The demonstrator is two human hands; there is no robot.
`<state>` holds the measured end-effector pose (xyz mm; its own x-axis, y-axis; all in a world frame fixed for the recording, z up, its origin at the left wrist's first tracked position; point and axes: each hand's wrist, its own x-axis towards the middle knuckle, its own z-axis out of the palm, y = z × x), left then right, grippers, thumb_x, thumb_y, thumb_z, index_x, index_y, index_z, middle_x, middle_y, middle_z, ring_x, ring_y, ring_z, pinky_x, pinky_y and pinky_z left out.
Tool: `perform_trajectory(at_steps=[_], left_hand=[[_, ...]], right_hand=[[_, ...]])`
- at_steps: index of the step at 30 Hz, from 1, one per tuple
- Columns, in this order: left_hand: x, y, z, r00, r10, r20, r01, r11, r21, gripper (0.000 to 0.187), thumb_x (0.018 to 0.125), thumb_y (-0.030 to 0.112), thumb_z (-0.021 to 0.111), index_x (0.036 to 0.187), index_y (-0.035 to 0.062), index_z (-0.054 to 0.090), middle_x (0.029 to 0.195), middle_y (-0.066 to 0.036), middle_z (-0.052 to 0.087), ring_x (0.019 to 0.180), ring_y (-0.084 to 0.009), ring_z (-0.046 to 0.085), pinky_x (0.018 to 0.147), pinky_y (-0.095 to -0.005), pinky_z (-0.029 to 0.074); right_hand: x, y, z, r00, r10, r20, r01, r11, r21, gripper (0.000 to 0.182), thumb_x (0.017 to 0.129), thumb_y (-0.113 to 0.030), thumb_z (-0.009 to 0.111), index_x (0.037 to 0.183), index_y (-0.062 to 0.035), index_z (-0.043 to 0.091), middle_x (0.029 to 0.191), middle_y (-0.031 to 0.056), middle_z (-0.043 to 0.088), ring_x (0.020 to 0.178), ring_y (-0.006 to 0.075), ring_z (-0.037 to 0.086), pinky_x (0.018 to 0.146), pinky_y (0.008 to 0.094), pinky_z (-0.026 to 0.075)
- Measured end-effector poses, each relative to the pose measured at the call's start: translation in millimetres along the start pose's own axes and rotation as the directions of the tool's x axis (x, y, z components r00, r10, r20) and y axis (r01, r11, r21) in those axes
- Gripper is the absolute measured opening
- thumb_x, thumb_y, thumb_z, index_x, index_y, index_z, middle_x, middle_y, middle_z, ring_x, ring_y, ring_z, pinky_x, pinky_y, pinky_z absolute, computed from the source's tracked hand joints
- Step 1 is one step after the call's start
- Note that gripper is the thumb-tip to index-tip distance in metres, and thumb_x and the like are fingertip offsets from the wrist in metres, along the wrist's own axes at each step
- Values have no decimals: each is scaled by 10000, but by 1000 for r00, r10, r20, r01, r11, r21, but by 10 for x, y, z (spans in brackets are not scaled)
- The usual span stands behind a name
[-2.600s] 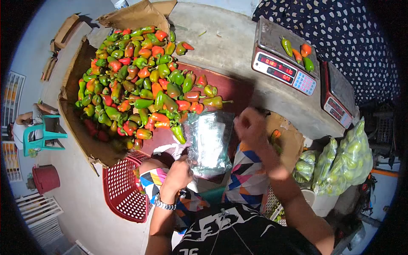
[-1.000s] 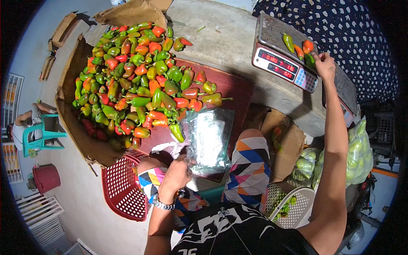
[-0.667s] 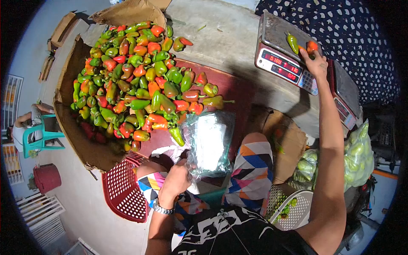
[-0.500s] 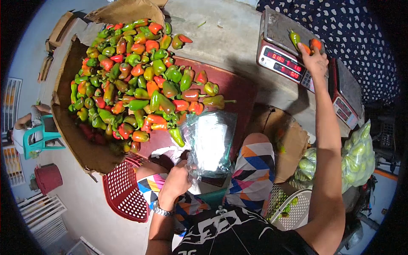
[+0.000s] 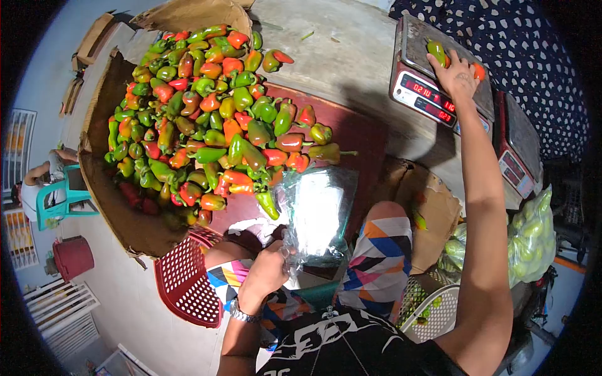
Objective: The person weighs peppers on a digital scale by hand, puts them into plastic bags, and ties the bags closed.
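My left hand [image 5: 266, 269] is closed on the edge of a clear plastic bag [image 5: 316, 210], which spreads shiny and flat over the front of the red board. Out to the right, my right hand [image 5: 456, 78] reaches over a digital scale [image 5: 411, 47], its fingers curled around peppers on the plate. A green pepper [image 5: 436, 51] shows beyond the fingertips and a red pepper [image 5: 479, 71] beside the hand; anything under the palm is hidden. Red numbers glow on the scale's display. A big heap of green, red and orange peppers [image 5: 207, 119] covers the board's left side.
A torn cardboard box [image 5: 103, 182] borders the heap. A second scale [image 5: 517, 141] stands right of the first. Bagged green produce [image 5: 530, 241] and a pale perforated basket [image 5: 439, 313] are at lower right. A red perforated basket [image 5: 185, 282] stands by my left knee. A person [image 5: 37, 182] sits far left.
My right hand has shifted slightly left over the peppers on the scale, and the displayed numbers have changed. My left hand still holds the bag. The whole view has shifted slightly.
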<state>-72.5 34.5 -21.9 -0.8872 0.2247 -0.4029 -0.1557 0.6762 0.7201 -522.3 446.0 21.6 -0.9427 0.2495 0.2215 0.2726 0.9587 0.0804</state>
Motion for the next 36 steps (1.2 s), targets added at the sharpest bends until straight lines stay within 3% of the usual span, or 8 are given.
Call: perform_trajectory(at_steps=[7, 16, 22, 25, 28, 31, 34, 36], left_hand=[[-2, 0, 3, 1000, -6, 6, 6, 1000, 1, 411, 754, -47, 699, 1157, 34, 714, 1093, -230, 673, 979, -446, 681, 867, -479, 548], [8, -6, 1, 999, 32, -15, -31, 999, 31, 375, 764, 13, 743, 1138, 16, 720, 1068, -245, 664, 942, -452, 683, 842, -500, 556], [2, 43, -39, 996, 40, -81, -40, 999, -7, 381, 751, 31, 758, 1129, 6, 729, 1055, -247, 658, 955, -453, 680, 845, -500, 559], [0, 15, -13, 993, 62, -101, -61, 998, 15, 391, 732, -15, 725, 1122, 11, 720, 1050, -240, 674, 959, -440, 686, 847, -472, 556], [22, 11, -3, 990, 80, -117, -77, 997, 32, 389, 725, -39, 708, 1112, 7, 713, 1036, -233, 682, 953, -433, 690, 853, -456, 554], [24, 89, -70, 990, 75, -118, -72, 997, 24, 372, 737, -26, 705, 1109, -21, 710, 1060, -238, 660, 948, -449, 676, 859, -478, 554], [-18, 131, -67, 967, 72, -244, -69, 997, 24, 361, 750, -49, 670, 1110, -63, 682, 1116, -239, 639, 950, -463, 669, 869, -487, 553], [-60, 230, -60, 892, 150, -426, -120, 988, 98, 397, 757, -105, 602, 1153, -101, 631, 1186, -248, 611, 941, -469, 672, 857, -482, 555]], right_hand=[[193, 147, 160, 985, -174, -15, 174, 983, 57, 861, 879, -832, 491, 1513, -251, 537, 1450, 198, 593, 1345, 390, 561, 1117, 503, 440], [329, 179, 82, 920, -383, -84, 392, 899, 194, 593, 940, -528, 664, 1437, -221, 562, 1318, 220, 674, 1242, 429, 622, 1047, 488, 498], [328, 178, -15, 917, -397, -28, 398, 911, 104, 551, 937, -455, 657, 1421, -205, 574, 1287, 172, 697, 1215, 392, 649, 1017, 480, 522], [306, 128, -191, 897, -431, 100, 417, 898, 138, 523, 933, -405, 672, 1400, -189, 580, 1207, 170, 718, 1160, 393, 670, 979, 481, 534], [351, 192, -49, 881, -473, 9, 462, 864, 198, 469, 932, -361, 681, 1355, -171, 607, 1157, 168, 723, 1120, 394, 680, 956, 481, 537], [385, 220, -8, 901, -428, 74, 398, 882, 253, 468, 932, -375, 696, 1355, -188, 622, 1150, 176, 719, 1100, 396, 683, 947, 465, 535], [148, 218, -86, 910, -405, -88, 396, 788, 471, 494, 938, -385, 717, 1362, -146, 630, 1083, 125, 733, 1041, 354, 705, 902, 441, 545], [-341, 188, -370, 869, -482, 109, 143, 457, 878, 556, 942, -378, 738, 1412, -114, 600, 1006, 56, 717, 975, 255, 711, 872, 413, 551]])
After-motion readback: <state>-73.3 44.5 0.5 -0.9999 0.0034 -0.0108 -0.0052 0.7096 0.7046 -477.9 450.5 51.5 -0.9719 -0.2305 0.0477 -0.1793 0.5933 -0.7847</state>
